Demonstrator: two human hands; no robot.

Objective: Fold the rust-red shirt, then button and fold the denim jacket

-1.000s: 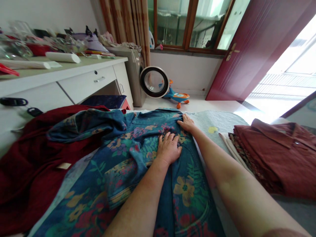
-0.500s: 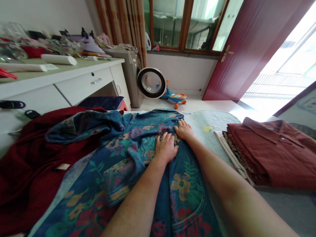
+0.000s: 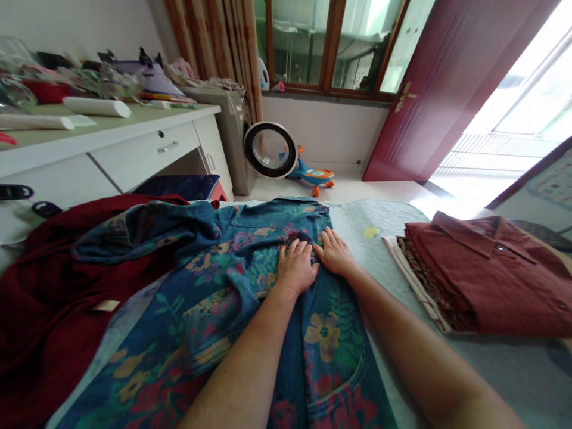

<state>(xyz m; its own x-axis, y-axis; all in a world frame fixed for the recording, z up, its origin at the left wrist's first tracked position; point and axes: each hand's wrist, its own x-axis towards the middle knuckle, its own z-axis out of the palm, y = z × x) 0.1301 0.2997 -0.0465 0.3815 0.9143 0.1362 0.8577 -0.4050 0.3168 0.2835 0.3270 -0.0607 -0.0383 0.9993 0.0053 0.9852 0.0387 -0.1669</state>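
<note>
A blue denim garment with a flower print (image 3: 232, 280) lies spread over the bed in front of me. My left hand (image 3: 295, 267) rests flat on its middle, fingers stretched out. My right hand (image 3: 334, 251) lies flat right beside it on the garment's right edge, fingers spread, nothing held. Both hands touch each other at the thumbs. A dark red garment (image 3: 40, 280) lies bunched under and left of the blue one.
A stack of folded clothes topped by a rust-red shirt (image 3: 487, 274) sits at the right on the pale green bedspread (image 3: 384, 220). A white desk with drawers (image 3: 134, 149), a washing machine (image 3: 250, 143), a toy car (image 3: 313, 176) and an open red door (image 3: 451, 77) lie beyond.
My right hand has slid back along the garment toward me and now lies beside my left hand. The left hand has barely moved.
</note>
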